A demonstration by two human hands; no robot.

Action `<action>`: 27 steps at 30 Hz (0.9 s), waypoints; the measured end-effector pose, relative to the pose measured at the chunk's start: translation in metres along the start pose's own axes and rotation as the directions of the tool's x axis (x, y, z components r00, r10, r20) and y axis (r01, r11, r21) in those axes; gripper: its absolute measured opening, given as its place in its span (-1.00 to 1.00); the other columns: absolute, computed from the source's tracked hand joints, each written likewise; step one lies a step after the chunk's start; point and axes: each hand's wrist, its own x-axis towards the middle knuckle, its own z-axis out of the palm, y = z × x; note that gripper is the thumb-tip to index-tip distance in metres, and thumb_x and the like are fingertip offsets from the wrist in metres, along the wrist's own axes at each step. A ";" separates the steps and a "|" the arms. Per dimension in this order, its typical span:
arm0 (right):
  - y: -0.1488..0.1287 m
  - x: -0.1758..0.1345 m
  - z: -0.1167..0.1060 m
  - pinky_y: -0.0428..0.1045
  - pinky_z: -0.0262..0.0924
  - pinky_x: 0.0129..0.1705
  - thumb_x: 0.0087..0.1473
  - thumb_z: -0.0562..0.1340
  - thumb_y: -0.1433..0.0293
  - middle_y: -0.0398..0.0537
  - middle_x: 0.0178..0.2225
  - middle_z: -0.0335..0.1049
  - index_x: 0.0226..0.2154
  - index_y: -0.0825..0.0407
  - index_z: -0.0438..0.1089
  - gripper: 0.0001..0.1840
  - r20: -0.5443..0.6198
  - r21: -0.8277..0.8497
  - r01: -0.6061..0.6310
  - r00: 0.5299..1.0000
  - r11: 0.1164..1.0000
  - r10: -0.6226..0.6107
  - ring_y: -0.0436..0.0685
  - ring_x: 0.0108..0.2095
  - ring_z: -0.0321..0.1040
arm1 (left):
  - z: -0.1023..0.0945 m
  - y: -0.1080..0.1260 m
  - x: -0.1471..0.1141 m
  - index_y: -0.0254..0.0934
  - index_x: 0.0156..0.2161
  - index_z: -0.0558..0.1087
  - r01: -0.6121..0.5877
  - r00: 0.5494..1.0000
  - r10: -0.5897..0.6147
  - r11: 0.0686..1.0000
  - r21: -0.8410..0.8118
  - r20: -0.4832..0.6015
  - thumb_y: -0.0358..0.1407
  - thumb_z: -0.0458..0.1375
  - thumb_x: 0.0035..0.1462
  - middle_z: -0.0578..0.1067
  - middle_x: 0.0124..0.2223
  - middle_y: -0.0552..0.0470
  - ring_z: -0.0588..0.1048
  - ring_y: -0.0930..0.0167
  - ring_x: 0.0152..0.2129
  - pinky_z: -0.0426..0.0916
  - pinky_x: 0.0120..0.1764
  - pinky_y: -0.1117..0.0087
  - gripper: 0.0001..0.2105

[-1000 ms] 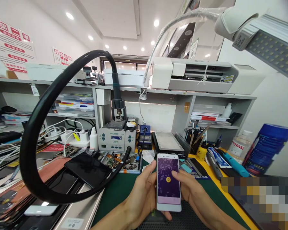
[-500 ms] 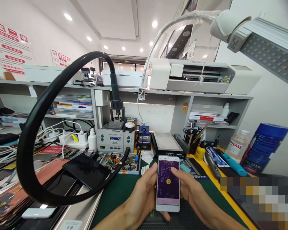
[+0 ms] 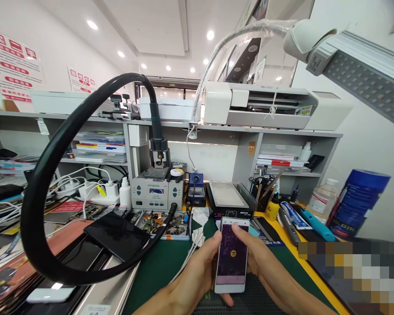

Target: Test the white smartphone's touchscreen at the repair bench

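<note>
The left hand (image 3: pixel 199 270) and right hand (image 3: pixel 262 253) clasp a white phone (image 3: pixel 231 262), seemingly above the near side of the worktop (image 3: pixel 161 258).

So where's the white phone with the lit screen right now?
In the head view, the white phone is low and just right of centre, between the left fingers and right fingers, in front of the flat-topped device.

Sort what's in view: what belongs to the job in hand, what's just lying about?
In use:
white rectangular phone with a lit purple screen, held between the left hand and right hand

Apparently not in use:
glossy black rectangular slab
clear plastic white-capped bottle
blue cylindrical container
</note>
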 end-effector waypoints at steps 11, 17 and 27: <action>0.001 -0.002 -0.002 0.09 0.18 -0.10 0.22 0.02 -0.15 -0.04 -0.23 0.58 0.09 -0.02 0.40 -0.32 0.069 0.141 -0.013 0.998 0.990 0.003 0.23 -0.22 0.45 | -0.006 -0.001 0.001 -0.26 0.21 0.40 0.013 1.000 -0.012 0.997 -0.078 0.006 0.14 -0.13 0.30 0.46 -0.08 -0.20 0.46 0.33 -0.34 0.42 -0.48 0.43 -0.36; 0.010 0.002 -0.004 0.10 0.19 -0.10 0.22 0.04 -0.13 -0.04 -0.19 0.58 0.04 0.00 0.43 -0.35 0.091 0.192 0.019 0.995 0.981 -0.037 0.21 -0.25 0.44 | -0.009 0.000 0.002 -0.37 0.07 0.50 0.070 0.998 -0.069 0.986 -0.151 0.011 0.18 -0.11 0.26 0.48 -0.18 -0.22 0.49 0.29 -0.38 0.43 -0.48 0.38 -0.32; 0.011 0.004 -0.004 0.13 0.19 -0.02 0.21 0.10 -0.09 -0.07 -0.08 0.57 0.08 -0.08 0.43 -0.41 0.050 0.225 0.052 0.997 0.973 -0.065 0.27 -0.09 0.43 | -0.013 0.001 0.003 -0.41 0.07 0.48 0.041 0.999 -0.032 0.971 -0.236 0.044 0.21 -0.14 0.25 0.50 -0.21 -0.25 0.52 0.21 -0.36 0.45 -0.48 0.31 -0.28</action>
